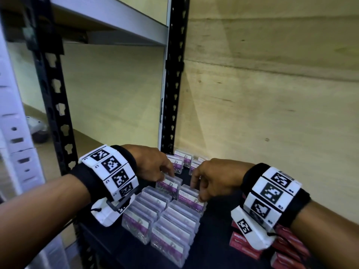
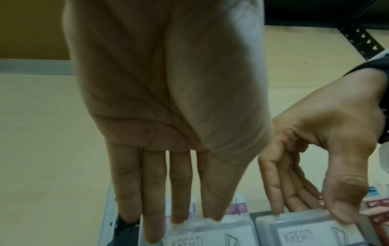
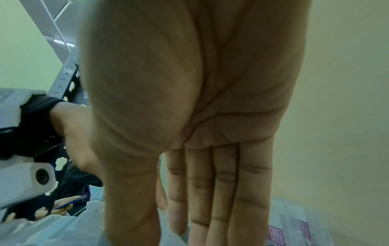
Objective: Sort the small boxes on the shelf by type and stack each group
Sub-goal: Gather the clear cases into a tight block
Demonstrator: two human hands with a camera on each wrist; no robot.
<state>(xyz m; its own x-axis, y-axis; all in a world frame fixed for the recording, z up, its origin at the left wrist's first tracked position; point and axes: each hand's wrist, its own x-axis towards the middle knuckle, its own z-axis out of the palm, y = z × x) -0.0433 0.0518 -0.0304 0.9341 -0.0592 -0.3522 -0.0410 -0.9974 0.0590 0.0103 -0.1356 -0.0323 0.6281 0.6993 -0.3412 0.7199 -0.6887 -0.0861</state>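
Note:
Two rows of clear paper clip boxes with purple labels stand on edge on the black shelf (image 1: 213, 239): a left row (image 1: 143, 216) and a right row (image 1: 174, 230). My left hand (image 1: 167, 175) pinches the top of the farthest box (image 1: 170, 185) of the left row, thumb in front and straight fingers behind (image 2: 185, 221). My right hand (image 1: 196, 193) pinches the farthest box (image 1: 191, 197) of the right row the same way. In the left wrist view, that box (image 2: 311, 233) sits between the right hand's thumb and fingers (image 2: 309, 214). The right wrist view shows my right hand (image 3: 168, 233) pointing down.
A group of red boxes (image 1: 240, 241) lies under my right wrist at the shelf's front right. More paper clip boxes (image 1: 180, 156) sit loose at the back by the plywood wall (image 1: 272, 94). A black slotted upright (image 1: 171, 94) stands behind them, another (image 1: 56, 113) at the left.

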